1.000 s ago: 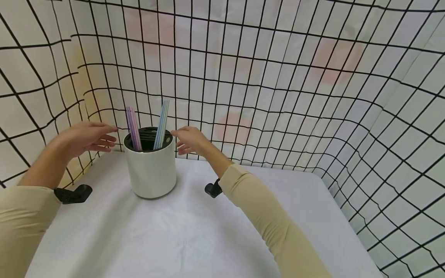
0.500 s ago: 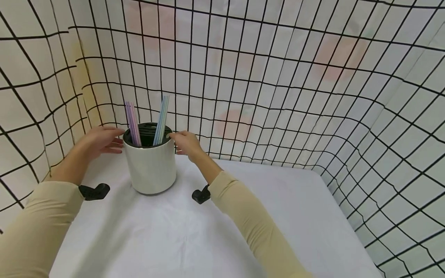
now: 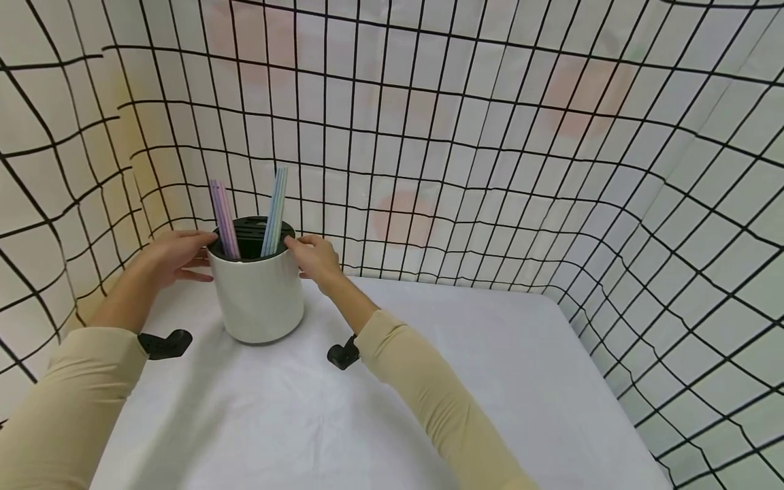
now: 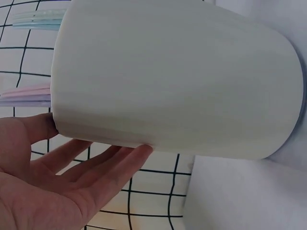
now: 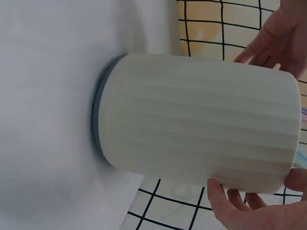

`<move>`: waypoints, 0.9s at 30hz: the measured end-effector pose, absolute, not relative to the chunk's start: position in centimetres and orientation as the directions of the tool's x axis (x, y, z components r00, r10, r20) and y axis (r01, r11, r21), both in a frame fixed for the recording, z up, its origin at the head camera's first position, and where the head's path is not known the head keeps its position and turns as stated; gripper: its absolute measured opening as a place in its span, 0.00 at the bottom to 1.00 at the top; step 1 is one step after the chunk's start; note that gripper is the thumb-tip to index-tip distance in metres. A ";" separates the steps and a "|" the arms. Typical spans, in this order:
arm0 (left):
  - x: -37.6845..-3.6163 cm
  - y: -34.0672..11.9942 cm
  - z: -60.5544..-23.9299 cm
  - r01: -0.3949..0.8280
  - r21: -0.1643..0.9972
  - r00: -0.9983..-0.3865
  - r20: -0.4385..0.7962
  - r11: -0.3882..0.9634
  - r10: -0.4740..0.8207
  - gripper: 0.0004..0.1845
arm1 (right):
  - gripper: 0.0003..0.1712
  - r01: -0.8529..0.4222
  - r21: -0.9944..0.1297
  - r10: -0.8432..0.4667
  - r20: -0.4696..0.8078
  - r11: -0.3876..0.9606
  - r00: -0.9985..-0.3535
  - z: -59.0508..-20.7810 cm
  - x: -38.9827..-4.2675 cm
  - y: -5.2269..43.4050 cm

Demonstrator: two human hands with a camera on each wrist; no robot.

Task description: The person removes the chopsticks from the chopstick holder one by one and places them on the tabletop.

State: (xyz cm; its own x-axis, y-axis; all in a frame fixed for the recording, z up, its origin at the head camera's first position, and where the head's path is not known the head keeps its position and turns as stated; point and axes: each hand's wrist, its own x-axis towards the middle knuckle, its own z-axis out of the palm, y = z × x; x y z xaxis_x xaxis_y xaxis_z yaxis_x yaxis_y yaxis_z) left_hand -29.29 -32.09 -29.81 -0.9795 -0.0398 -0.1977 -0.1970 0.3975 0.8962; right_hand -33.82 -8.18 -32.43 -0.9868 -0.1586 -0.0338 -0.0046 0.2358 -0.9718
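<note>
Item: white ribbed holder (image 3: 257, 292), cylindrical, standing upright on its darker base ring at the far left of the white table (image 3: 392, 408), just in front of the grid-patterned backdrop (image 3: 490, 170). A black slotted insert (image 3: 252, 235) fills its top.

Contents: pink and lilac straws (image 3: 222, 219) standing in the left part of the insert; pale blue and green straws (image 3: 273, 212) standing in the right part. Both bundles rise well above the rim and lean slightly.

Left hand (image 3: 174, 255): at the holder's left side near the rim. The left wrist view shows the fingers (image 4: 103, 170) nearly straight, with thumb and fingertips meeting the holder's wall; the palm stays off it. The hand is spread, not wrapped round the holder.

Right hand (image 3: 314, 257): at the holder's right side near the rim. The right wrist view shows the fingertips (image 5: 225, 201) and thumb lying against the wall close to the rim, fingers gently bent, cupping rather than clenching.

Holder thus sits between the two hands, each touching an opposite side, base flat on the table.

Also present: beige sleeves on both forearms (image 3: 429, 388); a black wrist mount under each arm, one near the left sleeve (image 3: 164, 344), one near the right (image 3: 341, 355).
</note>
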 end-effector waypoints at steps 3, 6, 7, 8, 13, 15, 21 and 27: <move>-29.4 -32.2 -29.9 -0.192 0.896 -0.981 -0.191 0.400 -0.042 0.35 | 0.23 -0.014 -0.974 -0.149 -0.020 0.225 -0.989 -32.6 -33.8 -8.2; -29.4 -32.5 -29.9 -0.189 0.898 -0.981 -0.186 0.397 -0.046 0.35 | 0.23 -0.016 -0.977 -0.143 -0.015 0.214 -0.990 -32.8 -33.7 -8.3; -29.4 -32.6 -30.0 -0.189 0.898 -0.981 -0.186 0.397 -0.046 0.35 | 0.23 -0.014 -0.977 -0.141 -0.016 0.212 -0.990 -32.8 -33.7 -8.4; -29.3 -32.7 -30.0 -0.190 0.898 -0.981 -0.188 0.398 -0.045 0.35 | 0.23 -0.010 -0.978 -0.139 -0.020 0.209 -0.990 -32.8 -33.6 -8.4; -29.2 -32.8 -30.2 -0.188 0.891 -0.981 -0.193 0.413 -0.030 0.37 | 0.23 0.015 -0.979 -0.125 -0.042 0.203 -0.991 -32.7 -33.4 -8.4; -29.3 -32.6 -30.3 -0.187 0.890 -0.980 -0.196 0.415 -0.021 0.38 | 0.24 0.018 -0.977 -0.115 -0.043 0.212 -0.992 -32.7 -33.3 -8.3; -29.3 -31.8 -30.2 -0.190 0.886 -0.977 -0.212 0.423 0.003 0.41 | 0.25 0.023 -0.970 -0.110 -0.051 0.240 -0.993 -32.3 -33.3 -7.3; -29.4 -31.0 -30.1 -0.182 0.891 -0.977 -0.213 0.417 0.029 0.40 | 0.24 0.022 -0.973 -0.127 -0.053 0.230 -0.990 -32.1 -33.3 -6.0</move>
